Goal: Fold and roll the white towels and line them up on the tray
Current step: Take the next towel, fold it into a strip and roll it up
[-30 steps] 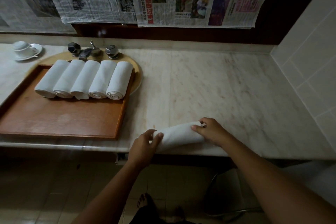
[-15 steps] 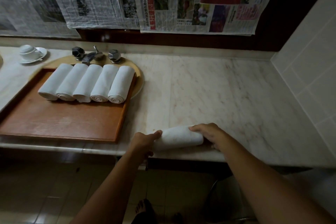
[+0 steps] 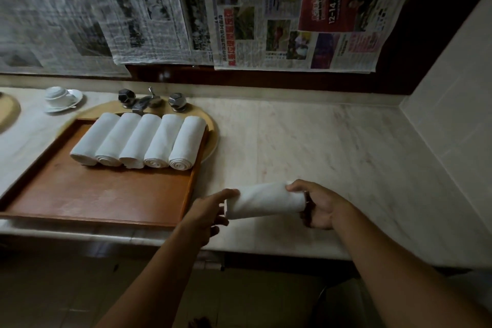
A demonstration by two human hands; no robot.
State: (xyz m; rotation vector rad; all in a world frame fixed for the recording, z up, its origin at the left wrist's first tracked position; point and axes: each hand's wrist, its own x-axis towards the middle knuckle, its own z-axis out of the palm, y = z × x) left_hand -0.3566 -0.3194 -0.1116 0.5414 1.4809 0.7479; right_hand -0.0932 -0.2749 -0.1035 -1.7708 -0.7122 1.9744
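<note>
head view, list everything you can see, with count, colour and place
rolled towels on tray: five, white, side by side across the tray's far end
rolled towel in hands: one, white, over the counter right of the tray
tray: one, brown wood, left on the counter
round board: one, light wood, under the tray's far right corner
tap fittings: one set, dark metal, behind the tray
cup and saucer: one, white, far left
counter: one, pale marble
newspaper sheets: several, hanging on the wall
left hand: fingers at the towel's left end
right hand: grips the towel's right end
</note>
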